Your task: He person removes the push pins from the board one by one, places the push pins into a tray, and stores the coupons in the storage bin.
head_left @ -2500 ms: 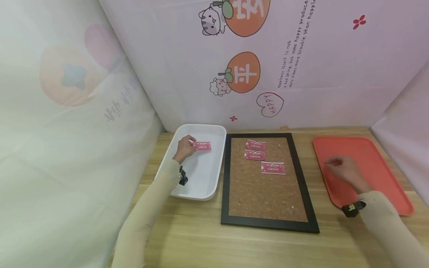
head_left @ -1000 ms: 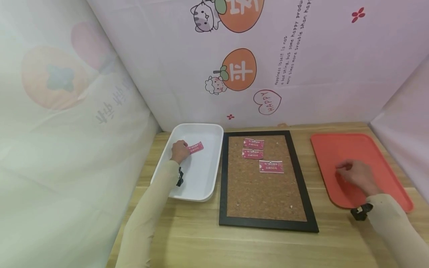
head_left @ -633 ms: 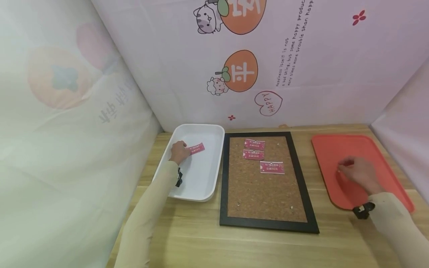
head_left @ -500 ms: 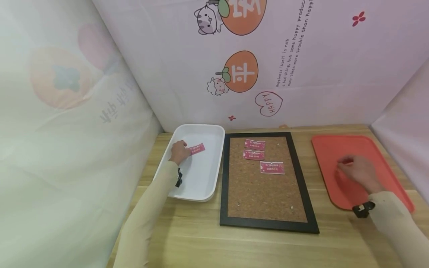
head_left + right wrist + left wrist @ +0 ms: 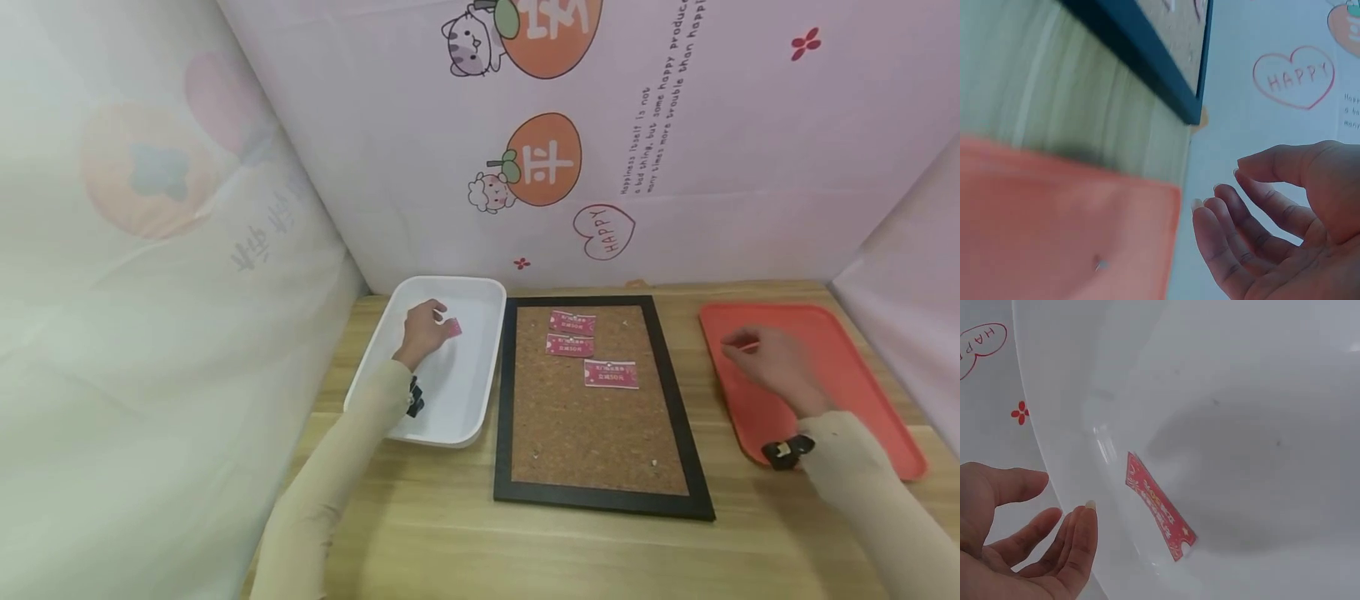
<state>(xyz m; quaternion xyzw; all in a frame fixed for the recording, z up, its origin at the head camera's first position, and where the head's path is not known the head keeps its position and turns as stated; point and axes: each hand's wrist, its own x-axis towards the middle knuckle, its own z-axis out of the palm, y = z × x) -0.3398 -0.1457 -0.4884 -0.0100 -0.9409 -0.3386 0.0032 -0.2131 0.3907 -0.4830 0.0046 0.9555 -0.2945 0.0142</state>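
Observation:
My left hand (image 5: pixel 422 335) hovers over the white basin (image 5: pixel 442 417) with loosely bent fingers. A pink-red paper coupon (image 5: pixel 1159 509) lies in the basin, slightly bowed, apart from my left fingertips in the left wrist view. From the head, my hand covers part of that coupon (image 5: pixel 453 327). My right hand (image 5: pixel 772 362) hangs above the left part of the red tray (image 5: pixel 840 367). Its thumb and index fingertips come close together, with nothing visible between them. A small shiny pin (image 5: pixel 1100 265) lies in the tray.
Between basin and tray lies a black-framed cork board (image 5: pixel 592 433). Pinned near its top are three pink coupons, among them the lowest coupon (image 5: pixel 611 375). Small pins, such as the lower right pin (image 5: pixel 654 462), sit near its corners. Printed cloth walls enclose the wooden table (image 5: pixel 525 558).
My left hand, which held the coupon and lowered it into the basin, has let go and lifted slightly. My right hand has moved left and up from deeper over the tray.

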